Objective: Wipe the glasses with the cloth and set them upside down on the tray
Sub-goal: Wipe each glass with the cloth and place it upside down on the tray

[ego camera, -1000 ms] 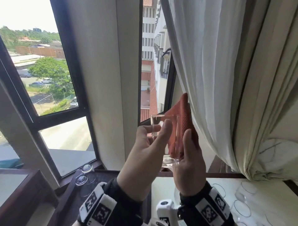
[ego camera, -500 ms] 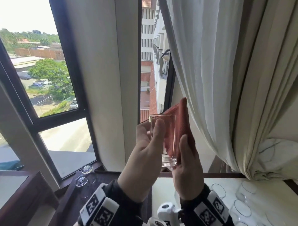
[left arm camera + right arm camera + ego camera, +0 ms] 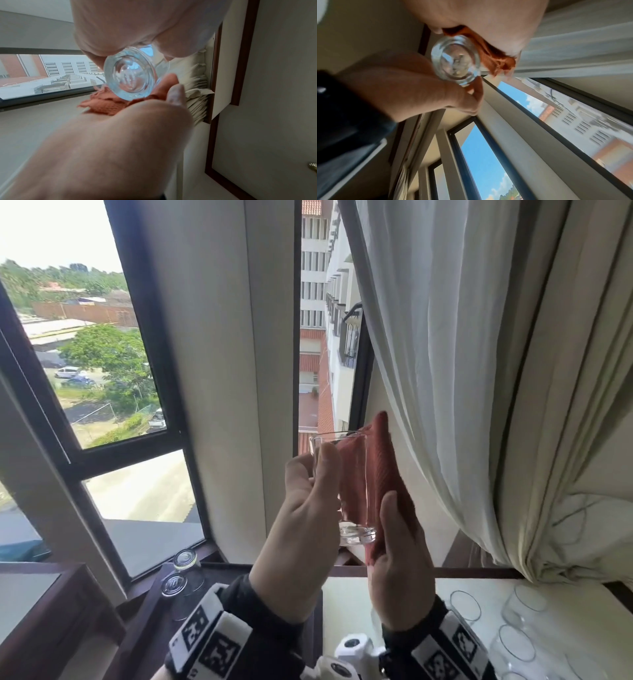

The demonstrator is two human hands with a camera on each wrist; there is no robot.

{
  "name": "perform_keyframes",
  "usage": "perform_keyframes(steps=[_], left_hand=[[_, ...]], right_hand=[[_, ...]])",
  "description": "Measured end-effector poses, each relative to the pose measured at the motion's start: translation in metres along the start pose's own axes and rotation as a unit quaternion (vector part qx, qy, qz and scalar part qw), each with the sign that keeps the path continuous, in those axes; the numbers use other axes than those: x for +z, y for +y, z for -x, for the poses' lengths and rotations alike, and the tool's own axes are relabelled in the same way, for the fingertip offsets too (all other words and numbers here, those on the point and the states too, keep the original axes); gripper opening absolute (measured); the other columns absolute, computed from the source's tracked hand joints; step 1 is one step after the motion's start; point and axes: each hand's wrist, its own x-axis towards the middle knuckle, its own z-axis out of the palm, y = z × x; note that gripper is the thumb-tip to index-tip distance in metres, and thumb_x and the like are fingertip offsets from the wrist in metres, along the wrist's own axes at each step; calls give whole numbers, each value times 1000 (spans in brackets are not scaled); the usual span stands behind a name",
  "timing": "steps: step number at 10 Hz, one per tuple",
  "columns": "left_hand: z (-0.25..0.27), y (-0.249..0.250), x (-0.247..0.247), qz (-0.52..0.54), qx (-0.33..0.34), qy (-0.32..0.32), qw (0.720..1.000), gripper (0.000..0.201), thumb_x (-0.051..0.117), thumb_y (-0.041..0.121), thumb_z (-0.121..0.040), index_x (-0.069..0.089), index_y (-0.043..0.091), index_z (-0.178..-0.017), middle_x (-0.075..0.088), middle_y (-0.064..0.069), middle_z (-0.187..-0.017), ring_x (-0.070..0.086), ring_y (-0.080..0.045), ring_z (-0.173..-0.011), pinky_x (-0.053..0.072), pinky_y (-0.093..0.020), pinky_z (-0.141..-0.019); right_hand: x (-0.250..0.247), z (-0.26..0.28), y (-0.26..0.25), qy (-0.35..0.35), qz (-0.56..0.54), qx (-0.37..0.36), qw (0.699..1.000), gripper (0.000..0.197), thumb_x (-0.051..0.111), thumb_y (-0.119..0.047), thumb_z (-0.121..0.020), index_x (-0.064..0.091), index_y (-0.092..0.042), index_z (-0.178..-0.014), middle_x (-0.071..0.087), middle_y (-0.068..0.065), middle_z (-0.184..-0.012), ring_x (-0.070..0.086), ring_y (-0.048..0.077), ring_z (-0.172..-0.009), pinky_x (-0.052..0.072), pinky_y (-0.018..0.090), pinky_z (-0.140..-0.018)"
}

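Glass tumbler (image 3: 342, 487) held upright before the window.
Left hand (image 3: 301, 529) grips its 9 o'clock side; right hand (image 3: 399, 563) presses a red cloth (image 3: 380, 470) against its 3 o'clock side.

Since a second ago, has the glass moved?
Yes, slightly. The glass has shifted left and a little up, closer to the dark window frame, which sits at the same place in the head view.

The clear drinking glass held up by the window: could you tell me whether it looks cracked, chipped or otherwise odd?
Nothing stands out. The clear drinking glass is upright and looks whole in the left hand, and the right hand presses the rust-red ribbed cloth against its side.
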Motion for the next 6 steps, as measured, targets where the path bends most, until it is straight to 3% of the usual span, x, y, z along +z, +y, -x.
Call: perform_keyframes(steps=[1,2,3,4,5,6], left_hand=[[-5,6,-2,21,-30,9,999,65,45,81,-94,67,25,-118,73,-10,-113,73,-16,-97,58,-36,-93],[-12,20,-13,47,-27,20,998,76,57,91,-74,63,29,-117,75,-13,-123,74,-25,-112,50,-50,-104],[-16,21,-18,-16,-22,-3,1000,87,84,77,-60,40,29,-117,79,-10,-96,78,-19,-85,64,-42,-82],[-7,3,-13,-26,-14,0,1000,72,91,55,-70,46,19,-113,72,-9,-84,72,-20,-70,62,-30,-67],[3,-15,-7,-14,-22,-13,1000,80,88,64,-67,52,21,-125,70,-16,-109,75,-21,-90,59,-21,-76],[6,-16,0,28,-37,-13,999,66,77,66,-84,61,20,-127,74,6,-104,71,-1,-90,53,-13,-74]], right_hand=[[3,1,-6,42,-89,-133,986,37,30,-23,-111,56,-10,-134,32,-36,-153,31,-13,-140,21,1,-109],[9,9,-25,-28,-142,-181,973,44,41,-18,-103,53,-19,-146,37,4,-160,25,25,-152,21,35,-124],[15,32,-10,11,-56,-152,987,42,57,-45,-98,56,-43,-140,56,-1,-145,45,22,-141,34,27,-117],[17,18,11,38,22,-111,993,74,56,0,-98,29,-37,-156,67,27,-114,60,28,-110,29,0,-102],[9,-14,9,68,39,-78,994,76,75,23,-72,41,-1,-135,64,42,-100,65,33,-97,26,-3,-102],[0,-27,-12,103,45,-147,983,30,36,-12,-106,44,6,-129,64,12,-134,72,27,-106,48,15,-94]])
